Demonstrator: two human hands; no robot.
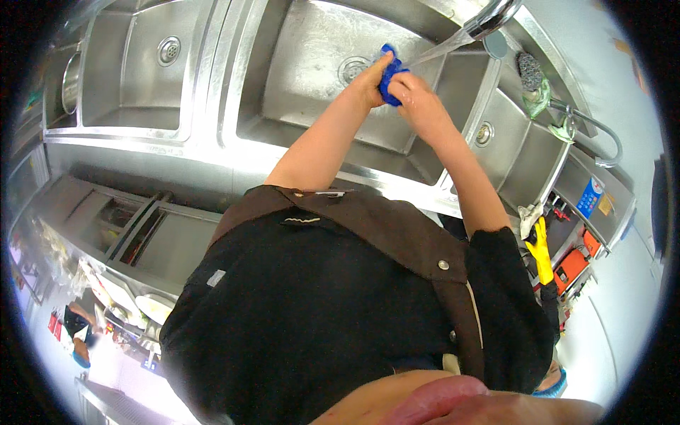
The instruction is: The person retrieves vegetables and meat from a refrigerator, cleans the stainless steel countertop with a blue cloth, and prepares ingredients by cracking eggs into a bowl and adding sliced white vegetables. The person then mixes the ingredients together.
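Note:
Both my hands are over the large middle basin of a stainless steel sink (308,90), holding a wet blue cloth (392,85) between them. My left hand (374,79) grips it from the left, thumb lying along the cloth. At its right side, my right hand (417,101) has its bent fingers on the cloth. Water runs from a chrome faucet (491,18) at the upper right and falls by the cloth. Beneath and left of the hands is the basin's drain strainer (353,69).
Left lies another basin (154,69); right, a smaller basin (510,133). A steel wool scrubber (529,71) and a curved spout (605,133) stand at the right rim. Someone wearing a yellow glove (541,252) is at the right; another person (79,329) is far left.

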